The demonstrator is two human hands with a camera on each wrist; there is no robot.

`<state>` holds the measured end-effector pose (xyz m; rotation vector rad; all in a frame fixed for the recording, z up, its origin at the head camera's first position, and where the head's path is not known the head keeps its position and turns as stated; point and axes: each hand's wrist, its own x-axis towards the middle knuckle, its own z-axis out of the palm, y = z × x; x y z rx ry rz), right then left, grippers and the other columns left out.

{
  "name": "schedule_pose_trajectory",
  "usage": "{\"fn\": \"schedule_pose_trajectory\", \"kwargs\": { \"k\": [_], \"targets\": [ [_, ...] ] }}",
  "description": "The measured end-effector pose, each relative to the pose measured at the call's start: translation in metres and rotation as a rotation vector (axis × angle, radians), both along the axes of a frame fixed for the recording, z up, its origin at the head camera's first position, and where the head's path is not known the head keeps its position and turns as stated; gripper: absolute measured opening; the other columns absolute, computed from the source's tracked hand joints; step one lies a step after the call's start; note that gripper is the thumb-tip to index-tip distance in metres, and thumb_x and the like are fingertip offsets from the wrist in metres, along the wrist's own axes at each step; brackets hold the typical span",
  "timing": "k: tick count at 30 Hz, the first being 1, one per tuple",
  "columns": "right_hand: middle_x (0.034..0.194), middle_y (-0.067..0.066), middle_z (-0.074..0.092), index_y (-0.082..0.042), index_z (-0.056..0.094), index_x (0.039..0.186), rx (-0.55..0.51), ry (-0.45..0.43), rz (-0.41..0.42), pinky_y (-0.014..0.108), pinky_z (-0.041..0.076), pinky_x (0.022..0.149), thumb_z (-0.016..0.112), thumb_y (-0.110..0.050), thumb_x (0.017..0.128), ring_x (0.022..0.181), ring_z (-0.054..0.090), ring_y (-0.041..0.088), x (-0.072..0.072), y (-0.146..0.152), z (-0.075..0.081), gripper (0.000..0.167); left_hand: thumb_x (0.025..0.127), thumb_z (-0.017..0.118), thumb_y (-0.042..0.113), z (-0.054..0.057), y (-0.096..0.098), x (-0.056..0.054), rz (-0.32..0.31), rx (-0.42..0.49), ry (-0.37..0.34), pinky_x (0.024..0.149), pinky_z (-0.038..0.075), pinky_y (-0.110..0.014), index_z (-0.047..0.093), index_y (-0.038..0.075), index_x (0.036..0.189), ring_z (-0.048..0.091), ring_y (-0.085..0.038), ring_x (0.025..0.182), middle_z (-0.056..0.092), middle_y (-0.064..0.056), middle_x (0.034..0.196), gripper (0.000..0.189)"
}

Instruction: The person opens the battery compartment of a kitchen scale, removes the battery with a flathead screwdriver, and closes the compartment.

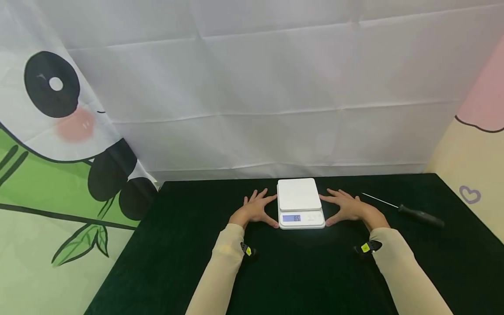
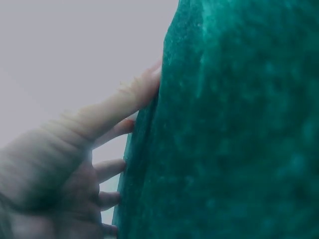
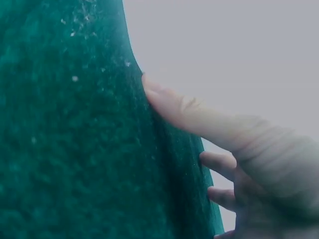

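In the head view a white digital kitchen scale [image 1: 299, 197] lies on the dark green cloth, its small lit display [image 1: 291, 218] facing the person. My left hand [image 1: 255, 211] is at the scale's left side, fingers spread, with thumb and index tips at its edge. On the opposite side, my right hand [image 1: 346, 208] mirrors it, thumb and index tips at the right edge. Both wrist views show a spread left hand [image 2: 55, 164] and right hand [image 3: 239, 144] with fingertips against the green cloth; the scale is out of sight there.
A screwdriver [image 1: 420, 215] with a black handle lies on the green-covered table [image 1: 299, 271], right of the right hand, its shaft pointing left. A white cloth backdrop [image 1: 252, 87] hangs behind the table, and printed sheets hang at both sides.
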<state>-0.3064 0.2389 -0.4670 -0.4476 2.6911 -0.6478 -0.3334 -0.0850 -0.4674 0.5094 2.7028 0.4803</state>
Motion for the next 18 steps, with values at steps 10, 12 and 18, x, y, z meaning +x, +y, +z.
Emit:
{"fn": "schedule_pose_trajectory", "kwargs": {
  "k": [10,12,18],
  "targets": [
    [0.161,0.023,0.014,-0.014,0.036,0.151,-0.029,0.047,-0.032,0.078,-0.001,0.104,0.080,-0.056,0.072,0.145,0.003,0.052,0.016,-0.002,-0.011,0.101,0.070,0.085,0.049,-0.003,-0.004,0.008,-0.027,0.013,0.009,0.116,-0.001,-0.065,0.032,0.030,0.153,-0.004,-0.038,0.151,0.008,-0.001,0.166,0.100],
    [0.161,0.022,0.014,-0.014,0.036,0.151,-0.032,0.050,-0.034,0.078,-0.001,0.104,0.079,-0.057,0.072,0.145,0.003,0.052,0.017,-0.001,-0.010,0.100,0.071,0.084,0.050,-0.001,-0.006,0.007,-0.035,0.020,0.007,0.115,-0.001,-0.065,0.032,0.030,0.153,-0.003,-0.037,0.151,0.009,0.000,0.166,0.099],
    [0.161,0.022,0.017,-0.015,0.039,0.150,-0.061,0.048,-0.018,0.078,-0.001,0.104,0.077,-0.057,0.074,0.144,0.006,0.053,0.015,0.003,-0.009,0.095,0.074,0.082,0.051,-0.002,-0.013,0.003,-0.047,0.052,-0.022,0.115,-0.002,-0.065,0.035,0.030,0.152,-0.002,-0.036,0.152,0.013,0.002,0.165,0.094]
  ]
}}
